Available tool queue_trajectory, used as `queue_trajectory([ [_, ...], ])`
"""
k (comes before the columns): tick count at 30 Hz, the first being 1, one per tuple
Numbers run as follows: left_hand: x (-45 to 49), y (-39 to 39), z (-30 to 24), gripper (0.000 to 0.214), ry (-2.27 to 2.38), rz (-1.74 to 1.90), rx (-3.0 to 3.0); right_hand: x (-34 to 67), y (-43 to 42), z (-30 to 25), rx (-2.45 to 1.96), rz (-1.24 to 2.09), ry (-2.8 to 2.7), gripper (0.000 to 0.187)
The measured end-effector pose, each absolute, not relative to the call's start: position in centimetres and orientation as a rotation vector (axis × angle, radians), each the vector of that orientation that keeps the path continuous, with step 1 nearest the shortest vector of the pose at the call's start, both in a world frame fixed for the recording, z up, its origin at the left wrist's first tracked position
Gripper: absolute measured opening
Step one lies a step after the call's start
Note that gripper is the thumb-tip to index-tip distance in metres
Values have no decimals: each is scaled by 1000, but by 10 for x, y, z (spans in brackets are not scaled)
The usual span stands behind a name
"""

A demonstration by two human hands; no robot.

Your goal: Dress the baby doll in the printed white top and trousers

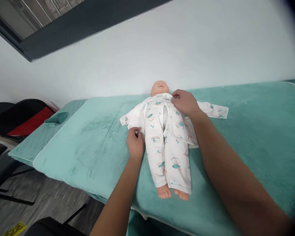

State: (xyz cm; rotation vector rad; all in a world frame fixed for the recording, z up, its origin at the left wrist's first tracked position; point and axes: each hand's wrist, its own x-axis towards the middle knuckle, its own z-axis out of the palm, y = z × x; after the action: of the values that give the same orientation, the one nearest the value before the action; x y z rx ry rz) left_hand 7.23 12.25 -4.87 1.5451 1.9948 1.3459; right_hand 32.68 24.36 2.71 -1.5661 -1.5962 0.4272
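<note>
One teal-covered bed (76,144) spans the frame. Centre: doll (160,140), supine, in a printed white shirt (155,110), front parted. Right hand (186,102), right of centre, appears to pinch the shirt near the collar; left hand (135,143), its lower-left hem. Step judged: shirt adjustment; next move calls for gentle, even tension.
</note>
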Motion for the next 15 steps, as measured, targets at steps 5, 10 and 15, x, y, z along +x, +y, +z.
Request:
queue_trajectory([
  [5,72,122,-50,15,1984,1361,1534,342,246,19,-1662,417,-1680,21],
  [10,72,123,-50,17,1969,1365,1546,350,244,19,-1603,521,-1740,29],
  [15,71,124,-51,16,1974,1359,1544,346,238,24,-1423,737,-1575,17],
])
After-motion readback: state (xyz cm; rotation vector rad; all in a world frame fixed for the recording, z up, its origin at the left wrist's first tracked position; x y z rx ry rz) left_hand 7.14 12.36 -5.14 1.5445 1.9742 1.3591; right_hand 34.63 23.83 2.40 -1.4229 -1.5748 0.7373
